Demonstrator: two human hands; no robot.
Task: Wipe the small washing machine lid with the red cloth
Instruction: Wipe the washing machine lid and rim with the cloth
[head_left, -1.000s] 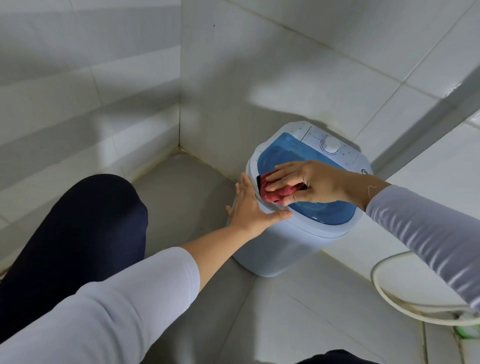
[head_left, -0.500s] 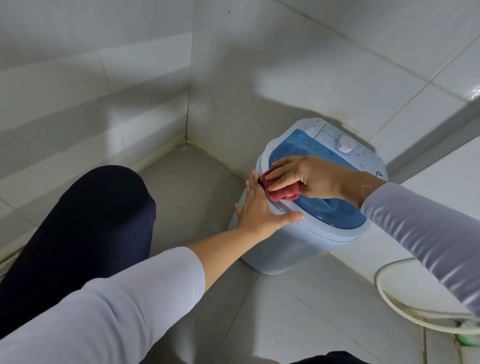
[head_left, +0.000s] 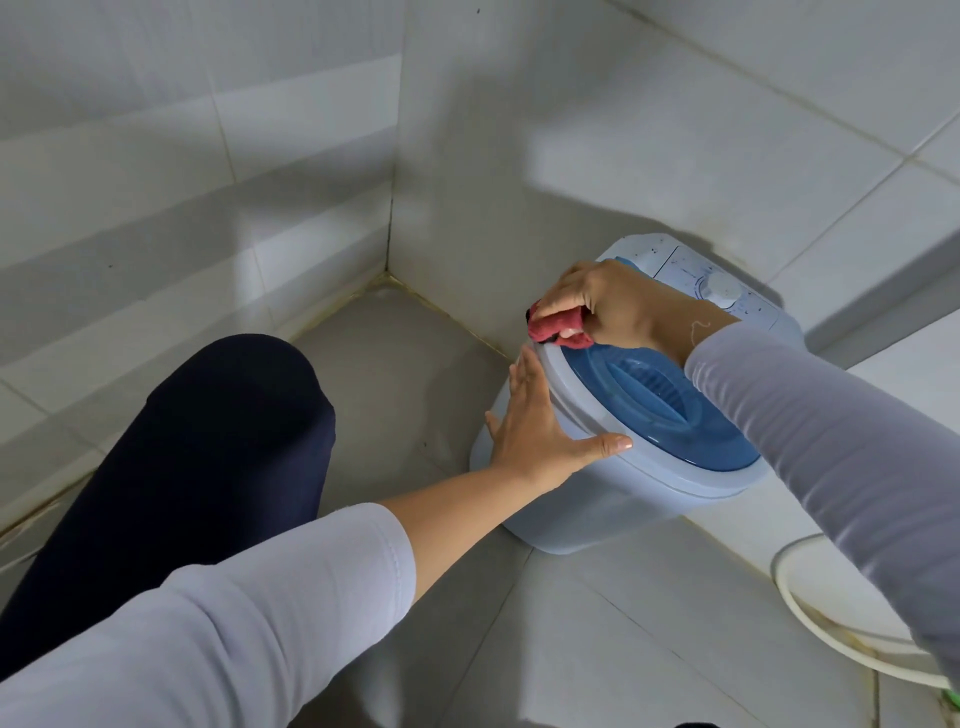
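A small pale-blue washing machine (head_left: 597, 499) stands on the tiled floor against the wall. Its round blue lid (head_left: 660, 400) has a long ribbed recess across the middle. My right hand (head_left: 608, 301) is shut on a bunched red cloth (head_left: 553, 327) and presses it onto the lid's far left rim. My left hand (head_left: 540, 431) lies flat against the machine's left side, fingers spread, thumb along the pale rim. A white control panel with a round dial (head_left: 719, 288) sits behind the lid, partly hidden by my right hand.
The machine stands near a corner of grey tiled walls (head_left: 389, 270). My knee in dark trousers (head_left: 208, 441) is at the left. A white hose (head_left: 810, 618) loops on the floor at the lower right. A ledge (head_left: 883, 306) runs along the wall at the right.
My right hand has slid the red cloth from the middle-left of the lid up to its far left rim. My left hand stays on the machine's side. The camera has shifted.
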